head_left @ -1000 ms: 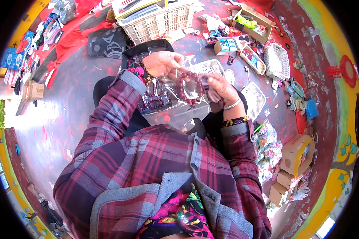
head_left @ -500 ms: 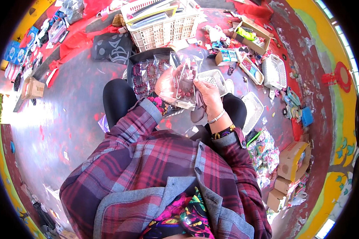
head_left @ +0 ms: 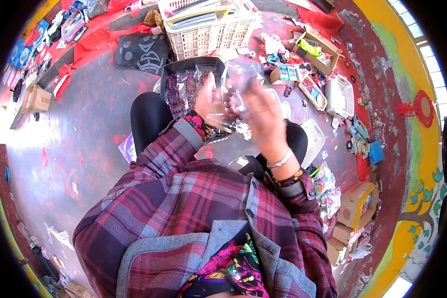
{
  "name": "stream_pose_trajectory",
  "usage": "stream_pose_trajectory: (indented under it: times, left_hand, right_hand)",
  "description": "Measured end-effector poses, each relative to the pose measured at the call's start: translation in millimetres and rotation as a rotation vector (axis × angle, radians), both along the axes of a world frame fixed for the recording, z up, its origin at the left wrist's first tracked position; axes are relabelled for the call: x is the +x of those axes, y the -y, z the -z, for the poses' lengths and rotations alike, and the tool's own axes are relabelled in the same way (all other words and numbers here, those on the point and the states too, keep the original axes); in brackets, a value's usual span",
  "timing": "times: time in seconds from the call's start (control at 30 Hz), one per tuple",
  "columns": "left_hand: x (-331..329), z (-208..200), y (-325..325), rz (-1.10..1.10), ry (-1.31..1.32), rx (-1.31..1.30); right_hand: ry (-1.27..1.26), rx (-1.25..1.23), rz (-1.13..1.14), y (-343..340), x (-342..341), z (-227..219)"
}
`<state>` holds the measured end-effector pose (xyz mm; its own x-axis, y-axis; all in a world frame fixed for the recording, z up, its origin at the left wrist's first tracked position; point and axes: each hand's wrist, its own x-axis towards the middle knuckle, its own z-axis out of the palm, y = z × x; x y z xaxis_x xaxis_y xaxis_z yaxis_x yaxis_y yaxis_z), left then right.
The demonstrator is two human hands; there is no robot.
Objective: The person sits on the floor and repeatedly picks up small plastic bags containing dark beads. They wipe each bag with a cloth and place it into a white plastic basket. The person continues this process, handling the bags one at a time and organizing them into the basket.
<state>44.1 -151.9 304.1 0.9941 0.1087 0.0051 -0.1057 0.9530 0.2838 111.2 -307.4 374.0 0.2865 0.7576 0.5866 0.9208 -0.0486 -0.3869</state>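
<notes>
In my left hand (head_left: 206, 105) is a clear plastic bag (head_left: 239, 68), its fingers closed round the left side. A bracelet of dark red beads (head_left: 229, 105) shows through the film. My right hand (head_left: 264, 115), with a pale bangle at the wrist, is smeared by motion at the bag's right side. By its fingertips is a blurred grey-purple piece of cloth (head_left: 247, 79); whether the fingers grip it cannot be made out. Behind and below the bag, a black open box (head_left: 183, 64) holds several bagged bead bracelets (head_left: 174, 95) between my knees.
A large cream plastic crate (head_left: 216, 37) of papers stands beyond the box, beside a dark patterned bag (head_left: 143, 52). To the right are white baskets (head_left: 339, 97), a cardboard carton (head_left: 328, 63) and scattered small goods. Plastic packets (head_left: 327, 186) and cardboard boxes (head_left: 353, 203) lie lower right.
My right hand has come off the bag's upper edge and swung lower. The grey cloth, which hung below that hand, now shows up by its fingertips. The left hand keeps the bag.
</notes>
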Motion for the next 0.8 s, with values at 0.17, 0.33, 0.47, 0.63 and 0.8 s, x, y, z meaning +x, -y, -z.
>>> stream_pose_trajectory:
  times: [0.17,0.33,0.47,0.63,0.8]
  left_hand:
    - [-7.3,-8.3,23.1,0.049,0.013,-0.139]
    - [5.2,42.7,14.0,0.124,0.164,0.044]
    - [-4.7,7.7,21.2,0.257,-0.002,-0.108]
    - [-5.5,2.8,20.1,0.293,0.145,-0.04]
    - [-17.6,-23.1,15.2,0.229,0.143,-0.211]
  right_hand:
    - [0.297,-0.235,-0.178,-9.7,-13.3,20.8]
    - [0.303,-0.227,-0.021,-24.9,0.8,12.1]
    - [0.314,-0.199,0.155,-33.6,27.9,1.3]
    - [0.135,-0.023,0.161,-39.2,52.8,-3.5]
    - [-0.01,-0.014,0.403,-20.2,101.9,24.8]
